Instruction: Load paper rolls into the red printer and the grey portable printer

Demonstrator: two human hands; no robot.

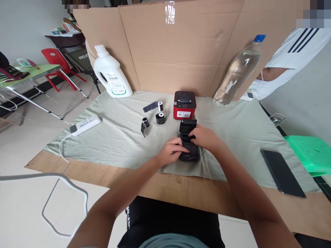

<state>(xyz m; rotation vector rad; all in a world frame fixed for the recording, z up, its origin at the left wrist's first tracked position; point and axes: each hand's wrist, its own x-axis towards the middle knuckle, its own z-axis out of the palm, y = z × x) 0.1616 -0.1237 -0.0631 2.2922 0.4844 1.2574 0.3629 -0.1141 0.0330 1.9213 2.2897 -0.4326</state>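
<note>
A small black printer (189, 152) lies on the cloth before me, its lid (188, 126) raised at the far end. My left hand (171, 151) grips its left side, with one finger stretched across the top. From the right, my right hand (204, 137) has its fingers bent over the printer's open compartment just below the lid. What lies under those fingertips is hidden. Right behind the lid stands a red and black box-shaped printer (184, 106). To the left are three small rolls of black strip: one roll (160, 105) partly unwound, a second roll (160, 119), and a third roll (145, 122).
A white jug (112, 74) and a water bottle (239, 72) lean on the cardboard screen (181, 51). A power strip (86, 125) with a cable lies at left, a phone (283, 173) at right. A green stool (310, 155) stands beyond the table's right edge. People are behind the screen.
</note>
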